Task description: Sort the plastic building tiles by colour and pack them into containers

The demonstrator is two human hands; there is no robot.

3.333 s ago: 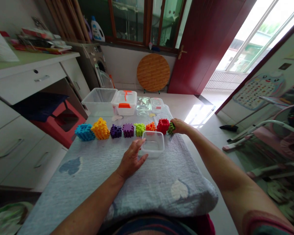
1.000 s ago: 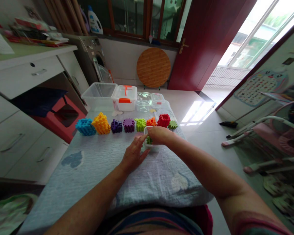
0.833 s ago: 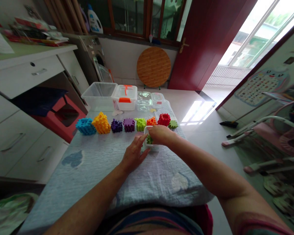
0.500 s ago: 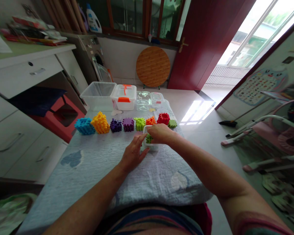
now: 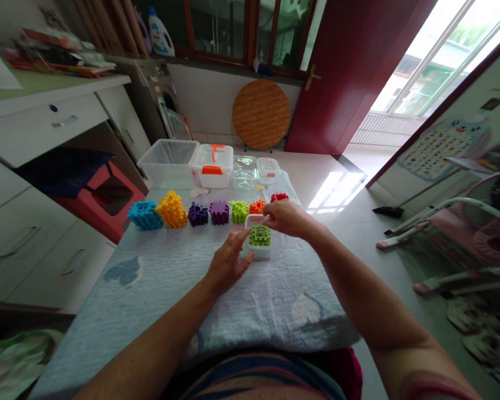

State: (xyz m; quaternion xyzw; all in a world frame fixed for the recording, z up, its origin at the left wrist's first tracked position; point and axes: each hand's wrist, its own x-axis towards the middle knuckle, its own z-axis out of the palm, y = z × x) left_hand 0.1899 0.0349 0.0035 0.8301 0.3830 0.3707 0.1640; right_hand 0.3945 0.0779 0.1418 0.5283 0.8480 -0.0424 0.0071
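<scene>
Clock directions taken from the clear tub:

- Touching the thin, see-through plastic wall of the clear tub (image 5: 261,254) from eight o'clock with the left hand (image 5: 227,264), open, with thumb and fingers apart at the corner.
- Reaching to the tub's far rim at two o'clock with the right hand (image 5: 288,218), curled at the fingers; cannot tell whether gripping anything.
- Containing, inside that rounded-corner tub, a green block (image 5: 260,235) with toothed edges.
- Lined up beyond, from nine round to one o'clock, in chunky, notched shapes: blue block (image 5: 145,215), yellow block (image 5: 171,209), indigo block (image 5: 198,214), purple block (image 5: 219,213), lime block (image 5: 239,211), orange block (image 5: 257,206) and red block (image 5: 279,196), the last partly hidden by the right hand.
- Standing farther back: at ten, a deep translucent bin (image 5: 169,164); before eleven, a lidded box (image 5: 212,178) with orange clips; around twelve, two small clear containers (image 5: 245,172).
- Spread beneath everything on the bench (image 5: 158,305), soft, wrinkled, quilted blue-grey cloth.
</scene>
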